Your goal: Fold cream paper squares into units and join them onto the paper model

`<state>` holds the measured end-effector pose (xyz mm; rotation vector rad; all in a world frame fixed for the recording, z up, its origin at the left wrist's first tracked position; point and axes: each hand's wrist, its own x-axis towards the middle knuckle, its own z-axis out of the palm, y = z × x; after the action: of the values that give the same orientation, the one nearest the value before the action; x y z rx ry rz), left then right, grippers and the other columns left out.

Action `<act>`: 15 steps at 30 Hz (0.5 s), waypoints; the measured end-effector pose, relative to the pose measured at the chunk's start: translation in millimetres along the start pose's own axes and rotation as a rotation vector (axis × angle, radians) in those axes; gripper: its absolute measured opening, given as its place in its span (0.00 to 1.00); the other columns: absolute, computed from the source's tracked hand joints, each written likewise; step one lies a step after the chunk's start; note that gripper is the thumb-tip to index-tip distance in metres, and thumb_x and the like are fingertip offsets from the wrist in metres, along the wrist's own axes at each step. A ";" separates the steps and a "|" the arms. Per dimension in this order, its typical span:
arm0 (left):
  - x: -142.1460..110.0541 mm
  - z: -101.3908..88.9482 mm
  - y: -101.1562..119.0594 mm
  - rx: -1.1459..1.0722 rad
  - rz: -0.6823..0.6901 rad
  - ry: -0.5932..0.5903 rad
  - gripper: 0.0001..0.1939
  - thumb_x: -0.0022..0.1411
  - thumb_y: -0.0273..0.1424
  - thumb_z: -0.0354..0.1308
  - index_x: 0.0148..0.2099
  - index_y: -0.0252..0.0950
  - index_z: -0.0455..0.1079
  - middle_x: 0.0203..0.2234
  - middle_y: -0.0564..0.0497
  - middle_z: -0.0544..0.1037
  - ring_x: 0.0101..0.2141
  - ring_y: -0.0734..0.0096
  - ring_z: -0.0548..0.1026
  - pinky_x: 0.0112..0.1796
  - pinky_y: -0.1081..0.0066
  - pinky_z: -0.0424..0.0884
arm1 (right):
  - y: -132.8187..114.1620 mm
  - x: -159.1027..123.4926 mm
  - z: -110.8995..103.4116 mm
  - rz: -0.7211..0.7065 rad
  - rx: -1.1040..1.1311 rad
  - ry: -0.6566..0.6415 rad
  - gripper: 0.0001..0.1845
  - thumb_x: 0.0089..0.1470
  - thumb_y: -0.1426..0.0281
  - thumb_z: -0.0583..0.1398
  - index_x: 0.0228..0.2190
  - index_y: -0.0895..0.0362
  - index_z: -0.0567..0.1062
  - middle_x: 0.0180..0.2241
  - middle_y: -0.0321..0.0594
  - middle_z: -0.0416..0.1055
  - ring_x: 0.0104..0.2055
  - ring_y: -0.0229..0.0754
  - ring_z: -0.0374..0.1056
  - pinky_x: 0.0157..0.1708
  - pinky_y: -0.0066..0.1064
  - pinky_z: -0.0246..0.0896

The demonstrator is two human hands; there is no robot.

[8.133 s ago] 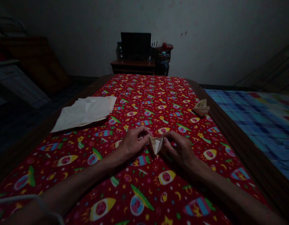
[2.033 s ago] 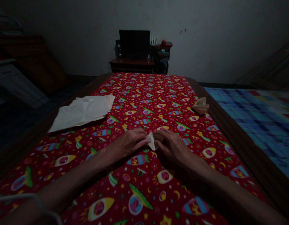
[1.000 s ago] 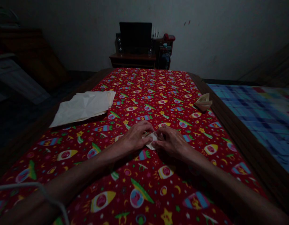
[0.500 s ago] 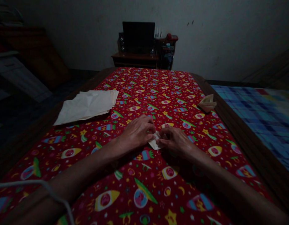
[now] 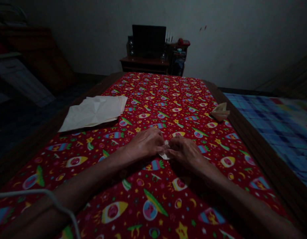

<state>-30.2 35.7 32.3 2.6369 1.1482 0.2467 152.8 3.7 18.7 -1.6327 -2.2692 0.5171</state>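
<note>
A small folded piece of white paper [image 5: 164, 156] lies on the red patterned cloth [image 5: 133, 186], between my two hands. From the left, my left hand [image 5: 150, 142] pinches its edge with curled fingers. My right hand [image 5: 184, 148] grips the other side, thumb and fingers closed on it. Most of the paper is hidden by my fingers. Farther left rests a stack of creased pale paper sheets [image 5: 93, 113]. Near the right edge of the cloth sits a folded paper piece [image 5: 220, 112] with several layers.
A white cable [image 5: 51, 196] crosses over my left forearm. Beyond the table's far end stand a dark monitor [image 5: 149, 41] and speakers on a wooden stand [image 5: 143, 63]. A blue checked sheet [image 5: 263, 122] spreads out on the right. Wooden furniture [image 5: 36, 56] stands at the left.
My left hand's fingers have curled in more and come slightly lower. My right hand's fingers have drawn closer to the left over the paper. The view has shifted slightly.
</note>
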 end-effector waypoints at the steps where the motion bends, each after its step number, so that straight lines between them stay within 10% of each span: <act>1: -0.1 1.5 0.6 0.011 0.008 0.000 0.05 0.57 0.33 0.57 0.32 0.39 0.73 0.34 0.52 0.74 0.38 0.68 0.71 0.35 0.73 0.65 | -0.6 -0.8 0.0 -0.006 0.000 0.000 0.10 0.51 0.67 0.59 0.21 0.57 0.68 0.23 0.34 0.61 0.24 0.33 0.55 0.23 0.25 0.41; 15: -10.0 -0.6 12.0 0.274 0.149 0.094 0.12 0.64 0.30 0.49 0.29 0.35 0.69 0.33 0.50 0.71 0.39 0.66 0.67 0.37 0.68 0.62 | 0.6 -8.0 -3.1 -0.150 -0.141 0.009 0.04 0.50 0.74 0.57 0.26 0.58 0.73 0.27 0.38 0.63 0.24 0.33 0.53 0.24 0.27 0.42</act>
<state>-28.8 20.5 35.9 2.9866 1.0825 0.2600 157.1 -3.4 20.9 -1.5064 -2.4466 0.3200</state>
